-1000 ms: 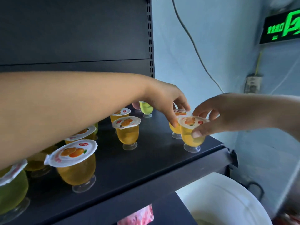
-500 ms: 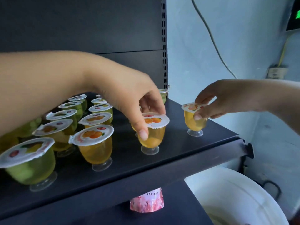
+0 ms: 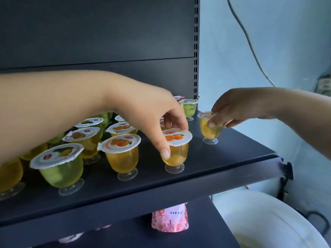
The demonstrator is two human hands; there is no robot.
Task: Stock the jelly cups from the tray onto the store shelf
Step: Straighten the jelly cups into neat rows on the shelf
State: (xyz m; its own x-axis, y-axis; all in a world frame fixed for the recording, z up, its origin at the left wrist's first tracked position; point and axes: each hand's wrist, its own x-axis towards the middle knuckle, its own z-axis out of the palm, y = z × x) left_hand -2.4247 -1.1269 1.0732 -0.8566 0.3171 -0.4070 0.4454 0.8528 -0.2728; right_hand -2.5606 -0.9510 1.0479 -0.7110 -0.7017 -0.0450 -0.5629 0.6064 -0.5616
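Left hand point(image 3: 152, 111) pinches an orange jelly cup point(image 3: 176, 149) at the shelf point(image 3: 223, 158) front; right hand point(image 3: 232, 108) grips another point(image 3: 210, 127) by the shelf's end, apparently squaring the row.

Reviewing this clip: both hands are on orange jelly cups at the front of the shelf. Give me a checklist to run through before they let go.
1. Left hand grips the front orange cup by lid rim and side: ok.
2. That cup's foot sits flat on the shelf: ok.
3. Right hand pinches the right orange cup at its lid: ok.
4. Right cup upright, foot on the shelf: ok.
5. Gap between the front cup and the neighbouring orange cup: ok, apart.
6. Lids fully sealed: cannot tell.
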